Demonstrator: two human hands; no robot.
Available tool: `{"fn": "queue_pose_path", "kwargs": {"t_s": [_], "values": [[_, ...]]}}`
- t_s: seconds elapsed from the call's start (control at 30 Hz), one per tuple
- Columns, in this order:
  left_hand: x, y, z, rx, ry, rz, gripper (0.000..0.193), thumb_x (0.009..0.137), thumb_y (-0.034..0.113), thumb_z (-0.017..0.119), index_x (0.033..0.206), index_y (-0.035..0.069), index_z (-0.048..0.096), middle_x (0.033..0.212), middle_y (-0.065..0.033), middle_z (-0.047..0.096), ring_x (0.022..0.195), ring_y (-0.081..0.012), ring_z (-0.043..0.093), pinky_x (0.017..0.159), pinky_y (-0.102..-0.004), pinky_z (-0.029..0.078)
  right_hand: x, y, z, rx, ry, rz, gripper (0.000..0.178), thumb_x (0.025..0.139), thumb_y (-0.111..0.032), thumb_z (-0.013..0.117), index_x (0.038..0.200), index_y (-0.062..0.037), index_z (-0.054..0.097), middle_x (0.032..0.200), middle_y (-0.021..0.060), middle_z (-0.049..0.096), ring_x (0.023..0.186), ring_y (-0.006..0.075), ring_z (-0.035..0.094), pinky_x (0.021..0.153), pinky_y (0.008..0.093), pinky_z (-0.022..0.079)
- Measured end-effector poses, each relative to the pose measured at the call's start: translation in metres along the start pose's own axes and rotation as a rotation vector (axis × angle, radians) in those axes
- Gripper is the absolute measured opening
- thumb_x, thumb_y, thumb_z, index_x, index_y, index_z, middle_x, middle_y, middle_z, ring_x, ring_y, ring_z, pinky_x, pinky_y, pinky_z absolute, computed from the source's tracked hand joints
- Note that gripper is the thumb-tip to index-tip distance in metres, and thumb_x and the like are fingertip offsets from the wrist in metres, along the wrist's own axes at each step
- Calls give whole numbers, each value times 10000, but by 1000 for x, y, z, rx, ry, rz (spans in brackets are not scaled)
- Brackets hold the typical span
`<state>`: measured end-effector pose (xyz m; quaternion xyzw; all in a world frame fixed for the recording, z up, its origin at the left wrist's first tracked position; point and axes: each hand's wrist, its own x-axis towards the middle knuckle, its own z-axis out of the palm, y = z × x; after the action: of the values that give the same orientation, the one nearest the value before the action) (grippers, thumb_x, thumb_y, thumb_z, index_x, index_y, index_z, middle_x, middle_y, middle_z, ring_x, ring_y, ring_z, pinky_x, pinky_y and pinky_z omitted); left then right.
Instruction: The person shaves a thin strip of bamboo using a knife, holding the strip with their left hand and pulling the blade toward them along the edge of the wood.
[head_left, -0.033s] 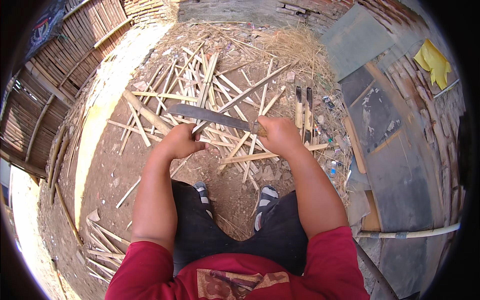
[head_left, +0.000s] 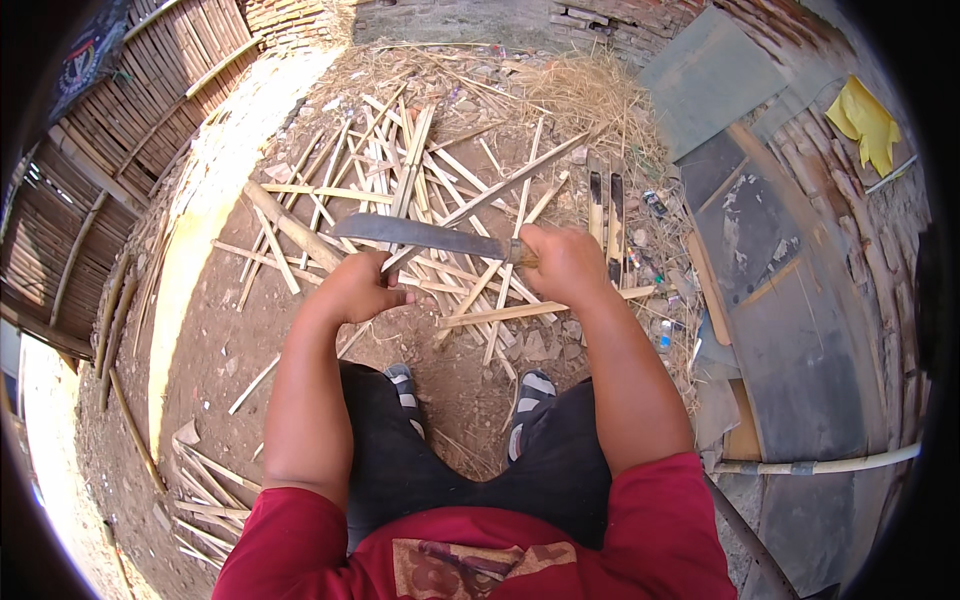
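Note:
My right hand (head_left: 568, 262) is closed around the handle of a machete (head_left: 430, 236). Its broad, dark blade points left and lies across a long split bamboo strip (head_left: 505, 186), close to the strip's near end. That near end is pinched in my left hand (head_left: 362, 288), the thumb below it. From there the strip slants away to the upper right. Whether the blade's edge bites into the strip, I cannot tell. Beneath both hands many pale bamboo strips (head_left: 410, 180) lie criss-crossed on the ground.
A thick bamboo pole (head_left: 300, 228) lies beyond my left hand. More strips (head_left: 205, 495) are piled at lower left. Dark boards (head_left: 800, 340) lean along the right, with a yellow cloth (head_left: 862, 122) above. Dry straw (head_left: 590, 95) lies at the back; a bamboo wall (head_left: 110, 170) stands left.
The machete blade has tilted a little and shifted slightly toward its tip's side. My right hand and the strip's far end have moved slightly. Both grips are the same.

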<state>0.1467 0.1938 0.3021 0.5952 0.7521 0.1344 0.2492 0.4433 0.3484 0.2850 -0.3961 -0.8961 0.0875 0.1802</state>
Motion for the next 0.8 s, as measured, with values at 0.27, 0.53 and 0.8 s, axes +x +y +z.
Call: {"fn": "queue_pose_path", "kwargs": {"t_s": [0.27,0.53,0.8], "values": [[6,-9,5,3,-51,-2,375,741,287,871,852,32,618,754,-137,651,731,-284,633,699,-399,506,-6,18,-6,34,46,177,356,786,-173,719,1132,-100,678,932,190,708,902,412,681,786,504,543],[-9,-3,-2,-46,-10,-9,366,757,289,866,845,36,618,743,-117,647,714,-250,623,680,-379,502,-1,49,-6,229,-3,226,369,766,-171,724,1123,-91,682,905,201,709,877,407,683,773,489,540],[1,6,-3,-13,-51,-7,405,760,311,877,835,30,595,724,-116,627,710,-235,602,676,-379,494,-9,21,-9,52,-29,100,390,784,-199,722,1159,-97,687,962,205,717,921,408,685,802,499,542]]}}
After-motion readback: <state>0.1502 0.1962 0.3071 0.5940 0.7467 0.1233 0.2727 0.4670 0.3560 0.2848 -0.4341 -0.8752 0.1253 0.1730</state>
